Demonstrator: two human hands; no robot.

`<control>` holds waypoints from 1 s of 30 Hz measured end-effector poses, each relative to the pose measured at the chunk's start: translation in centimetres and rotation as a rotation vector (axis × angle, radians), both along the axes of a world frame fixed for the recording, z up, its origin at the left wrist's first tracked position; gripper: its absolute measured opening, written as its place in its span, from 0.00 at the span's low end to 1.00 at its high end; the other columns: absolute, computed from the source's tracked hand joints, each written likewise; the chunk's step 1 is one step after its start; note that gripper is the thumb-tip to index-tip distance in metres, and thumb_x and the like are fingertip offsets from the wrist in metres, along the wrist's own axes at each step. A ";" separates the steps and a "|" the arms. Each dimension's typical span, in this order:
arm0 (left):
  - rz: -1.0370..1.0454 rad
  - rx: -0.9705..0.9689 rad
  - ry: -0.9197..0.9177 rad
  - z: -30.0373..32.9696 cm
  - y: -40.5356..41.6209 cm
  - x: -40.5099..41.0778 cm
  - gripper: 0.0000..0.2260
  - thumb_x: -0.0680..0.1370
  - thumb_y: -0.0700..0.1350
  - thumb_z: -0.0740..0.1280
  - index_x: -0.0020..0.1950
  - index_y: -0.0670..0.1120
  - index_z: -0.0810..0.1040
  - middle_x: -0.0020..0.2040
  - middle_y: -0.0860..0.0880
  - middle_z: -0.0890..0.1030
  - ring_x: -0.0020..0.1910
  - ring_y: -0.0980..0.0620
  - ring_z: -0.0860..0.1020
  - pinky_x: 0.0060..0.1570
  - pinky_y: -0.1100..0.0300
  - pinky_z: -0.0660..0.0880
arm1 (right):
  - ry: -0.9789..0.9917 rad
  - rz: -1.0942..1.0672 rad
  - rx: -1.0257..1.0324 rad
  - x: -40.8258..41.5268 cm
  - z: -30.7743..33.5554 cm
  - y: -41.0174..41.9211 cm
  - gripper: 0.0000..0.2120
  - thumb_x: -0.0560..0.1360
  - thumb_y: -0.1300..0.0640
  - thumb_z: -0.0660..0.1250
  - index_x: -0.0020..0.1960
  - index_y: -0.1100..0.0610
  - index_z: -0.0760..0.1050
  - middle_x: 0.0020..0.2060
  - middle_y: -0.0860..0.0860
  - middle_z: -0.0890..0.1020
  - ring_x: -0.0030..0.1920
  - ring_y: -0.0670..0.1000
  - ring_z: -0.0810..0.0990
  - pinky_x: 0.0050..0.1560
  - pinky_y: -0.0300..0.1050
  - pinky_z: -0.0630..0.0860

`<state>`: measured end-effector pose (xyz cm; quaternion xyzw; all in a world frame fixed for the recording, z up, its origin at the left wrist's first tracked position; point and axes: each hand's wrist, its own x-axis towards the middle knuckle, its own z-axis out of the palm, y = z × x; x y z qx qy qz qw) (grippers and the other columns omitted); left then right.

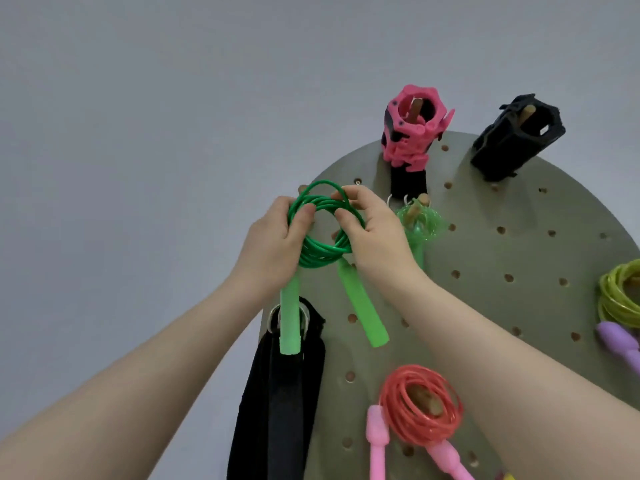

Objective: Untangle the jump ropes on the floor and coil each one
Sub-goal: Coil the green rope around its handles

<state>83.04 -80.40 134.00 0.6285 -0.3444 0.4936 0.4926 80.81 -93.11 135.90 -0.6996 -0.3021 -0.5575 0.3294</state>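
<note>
Holding the green jump rope (325,233) as a tight coil, both hands work in front of the upper left edge of a rounded grey-green pegboard (502,258). The left hand (277,244) has its fingers curled round the coil's left side, thumb pressed on the strands; the right hand (374,226) pinches the coil's upper right side between thumb and fingers. The rope's two light green handles (360,306) hang down from the coil, one straight, the other slanting right.

Left of the pegboard's curved edge lies only plain grey wall (138,133), so open room is on that side and above. Just below the hands, black straps (284,393) hang from metal rings near the board's left edge, and the straight handle overlaps them. Close beside the right hand, a translucent green rope (419,220) sits on a wooden peg. Higher up, a pink collar clamp (412,129) and a black collar clamp (516,136) stick out on pegs, well apart from the hands. Under the right forearm, a coiled red rope (422,407) with pink handles hangs on a peg. At the board's right edge a yellow-green rope (620,296) with purple handles is partly cut off by the frame.
</note>
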 end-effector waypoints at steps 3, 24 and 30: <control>0.157 0.044 -0.064 1.7 0.7 1.2 0.07 0.81 0.49 0.57 0.53 0.46 0.69 0.38 0.54 0.73 0.35 0.60 0.71 0.31 0.72 0.67 | -0.029 0.052 -0.036 1.4 2.2 0.8 0.08 0.79 0.61 0.58 0.55 0.53 0.73 0.53 0.54 0.76 0.44 0.46 0.77 0.48 0.35 0.74; 0.622 0.290 0.160 7.2 -1.0 12.7 0.21 0.82 0.47 0.48 0.74 0.61 0.54 0.52 0.43 0.67 0.52 0.41 0.69 0.53 0.47 0.71 | 0.037 -0.771 -0.230 11.7 5.1 1.0 0.28 0.77 0.65 0.52 0.73 0.44 0.55 0.64 0.56 0.65 0.57 0.59 0.69 0.45 0.50 0.67; 0.273 0.341 0.263 6.3 -1.1 12.4 0.25 0.81 0.49 0.52 0.77 0.54 0.49 0.74 0.42 0.58 0.72 0.38 0.56 0.71 0.44 0.55 | 0.314 -0.736 -0.387 10.5 5.6 0.5 0.28 0.81 0.53 0.49 0.77 0.50 0.39 0.77 0.51 0.44 0.76 0.56 0.45 0.73 0.57 0.48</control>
